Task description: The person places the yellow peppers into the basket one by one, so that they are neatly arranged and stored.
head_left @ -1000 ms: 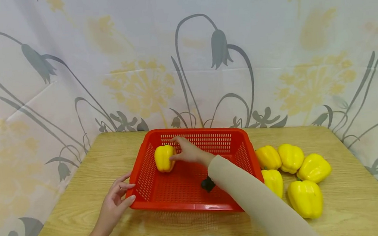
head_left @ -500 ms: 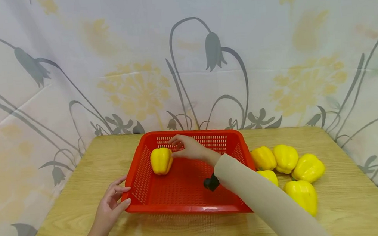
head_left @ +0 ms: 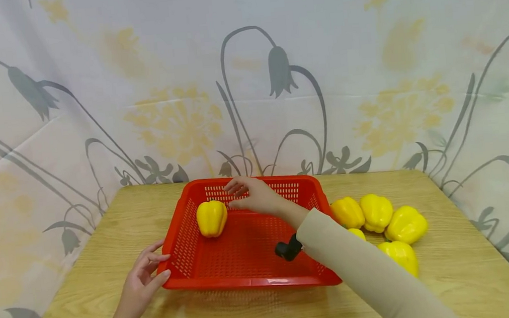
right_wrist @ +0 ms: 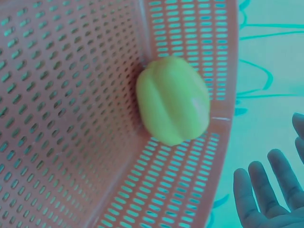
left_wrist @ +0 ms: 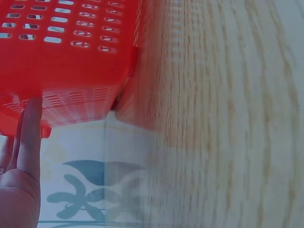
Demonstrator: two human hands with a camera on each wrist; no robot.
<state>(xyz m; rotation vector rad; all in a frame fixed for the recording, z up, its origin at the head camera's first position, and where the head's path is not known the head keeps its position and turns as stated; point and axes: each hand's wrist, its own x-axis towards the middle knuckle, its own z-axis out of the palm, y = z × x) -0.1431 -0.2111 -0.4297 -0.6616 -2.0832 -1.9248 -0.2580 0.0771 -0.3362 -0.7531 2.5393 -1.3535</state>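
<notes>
A red plastic basket [head_left: 251, 282] with slotted walls stands on the wooden table. One yellow bell pepper [head_left: 211, 218] sits inside it, in the far left corner. My right hand [head_left: 255, 195] is above the basket, just right of that pepper and apart from it, with nothing in its fingers. In the right wrist view the same bell pepper [right_wrist: 173, 100] lies in the corner, and the spread fingers [right_wrist: 266, 185] show at lower right. My left hand [head_left: 140, 282] touches the basket's near left corner; in the left wrist view its fingers [left_wrist: 31, 137] reach straight up beside the wall.
Several more yellow bell peppers [head_left: 406, 224] lie on the table [head_left: 454, 262] right of the basket, partly hidden by my right sleeve [head_left: 359, 261]. A black camera mount [head_left: 288, 248] juts from the right wrist. A flower-patterned cloth [head_left: 247, 79] hangs behind the table.
My right hand has let go of the bell pepper, drawing up and right from it while the pepper stays in the corner. The left hand keeps its place; the head view has shifted slightly.
</notes>
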